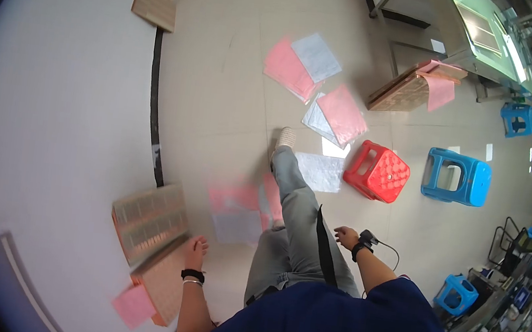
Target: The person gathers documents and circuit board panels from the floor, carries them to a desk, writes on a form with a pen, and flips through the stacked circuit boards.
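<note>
My left hand (198,245) hangs in front of a stack of brown panels (162,279) by the wall, with fingers loosely bent and nothing in it. I cannot tell whether it touches the panels. Another tan panel with a printed grid (150,218) leans just beyond it. My right hand (346,235) is beside my right thigh, empty, its fingers partly spread. A dark device with a cable (368,238) is strapped at that wrist. Nearest ahead of this hand stands a red plastic stool (384,174).
Pink sheets (288,69) and pale blue-white sheets (318,172) lie scattered on the tiled floor around my feet. Blue stools (464,177) stand to the right. More panels (408,90) lean near a metal workbench (487,44). A cluttered bench (507,308) runs along the right.
</note>
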`<control>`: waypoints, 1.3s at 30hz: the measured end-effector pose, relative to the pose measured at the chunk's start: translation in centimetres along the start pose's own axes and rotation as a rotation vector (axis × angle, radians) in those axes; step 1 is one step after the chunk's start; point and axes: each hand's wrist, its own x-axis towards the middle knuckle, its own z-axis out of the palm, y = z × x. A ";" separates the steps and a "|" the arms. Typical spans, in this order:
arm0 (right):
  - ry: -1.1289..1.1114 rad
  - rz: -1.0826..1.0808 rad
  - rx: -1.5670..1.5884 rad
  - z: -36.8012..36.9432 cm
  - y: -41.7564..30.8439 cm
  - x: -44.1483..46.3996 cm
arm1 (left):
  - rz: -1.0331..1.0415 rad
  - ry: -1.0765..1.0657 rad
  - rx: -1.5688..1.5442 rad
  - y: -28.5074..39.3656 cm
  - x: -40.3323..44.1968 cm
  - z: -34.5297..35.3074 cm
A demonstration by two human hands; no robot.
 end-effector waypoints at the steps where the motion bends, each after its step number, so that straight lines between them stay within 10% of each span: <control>1: -0.004 0.035 0.003 -0.4 -0.5 0.9 | 0.027 0.033 -0.001 2.0 1.8 -1.1; 6: -0.058 0.214 0.133 -2.2 -1.8 11.0 | -0.045 0.190 0.016 15.4 8.1 -3.9; 14: 0.182 0.019 0.521 -8.4 -26.1 16.0 | 0.352 0.040 0.616 38.3 19.0 -1.8; 22: 0.296 0.255 0.826 -8.4 -28.1 17.9 | 0.609 0.423 1.140 59.6 35.4 -13.3; 28: 0.555 0.391 1.144 -4.6 -31.4 18.2 | 1.086 0.354 1.273 80.3 47.9 0.0; 36: 0.763 0.359 1.091 -0.2 -39.1 18.0 | 1.310 0.206 1.496 84.9 53.8 21.2; 39: 0.808 0.368 1.313 1.5 -37.2 21.1 | 1.272 -0.052 1.041 87.4 55.3 27.6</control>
